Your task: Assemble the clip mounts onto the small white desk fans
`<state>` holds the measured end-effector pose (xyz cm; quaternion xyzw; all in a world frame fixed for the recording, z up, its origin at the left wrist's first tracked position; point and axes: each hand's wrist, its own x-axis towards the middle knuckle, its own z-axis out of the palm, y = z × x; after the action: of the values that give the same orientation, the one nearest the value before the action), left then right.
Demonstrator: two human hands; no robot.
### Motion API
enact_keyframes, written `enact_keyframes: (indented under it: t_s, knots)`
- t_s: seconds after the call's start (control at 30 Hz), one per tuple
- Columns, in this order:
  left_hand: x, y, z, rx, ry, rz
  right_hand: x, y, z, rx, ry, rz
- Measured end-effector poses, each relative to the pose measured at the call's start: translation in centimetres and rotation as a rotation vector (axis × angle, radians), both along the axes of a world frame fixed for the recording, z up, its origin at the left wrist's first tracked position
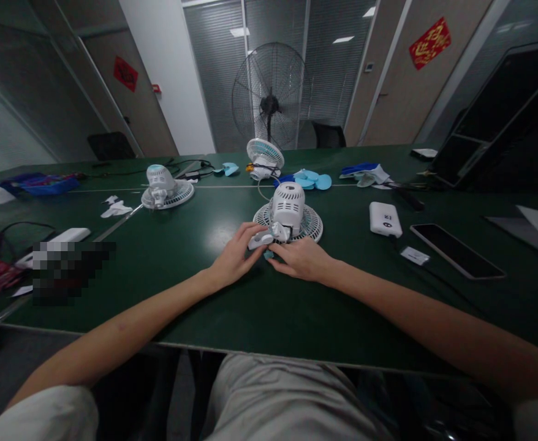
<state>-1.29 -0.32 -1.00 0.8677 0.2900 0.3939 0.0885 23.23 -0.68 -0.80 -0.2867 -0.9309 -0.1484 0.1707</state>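
Note:
A small white fan (288, 205) lies face down on the green table, its motor housing up and its grille against the tabletop. Just in front of it, my left hand (232, 260) pinches a white plastic part (260, 239) with a rounded end. My right hand (308, 260) is closed beside it, close to the base of the housing. At its fingertips shows a small teal piece (269, 254). Both hands' fingertips nearly meet, and they partly hide the fan's neck.
Another face-down fan (161, 187) lies to the left, and a third fan (265, 158) stands behind. Light-blue fan blades (312, 179) sit past the middle fan. A white power bank (385, 218) and a phone (457, 250) are on the right. A blue tray (51, 184) is far left.

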Motion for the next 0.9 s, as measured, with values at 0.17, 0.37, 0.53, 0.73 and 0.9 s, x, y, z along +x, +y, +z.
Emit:
enact_keyframes:
  t_s: [0.17, 0.37, 0.53, 0.73, 0.9]
  knots:
    - [0.1, 0.1, -0.3, -0.008, 0.032, 0.004, 0.2, 0.3, -0.2, -0.011, -0.006, 0.048]
    - [-0.6, 0.5, -0.7, -0.023, 0.129, 0.1, 0.6, 0.3, 0.0, -0.101, 0.126, 0.18]
    - [-0.6, 0.4, -0.8, 0.001, 0.092, 0.131, 1.3, 0.3, -0.7, -0.197, 0.551, 0.23]
    - [-0.6, 0.3, -0.4, -0.001, 0.191, 0.122, 2.1, 1.6, -1.5, -0.239, 0.999, -0.004]
    - [-0.7, 0.2, -0.4, -0.093, 0.204, 0.243, 2.0, 1.9, -1.3, -0.367, 0.934, 0.038]
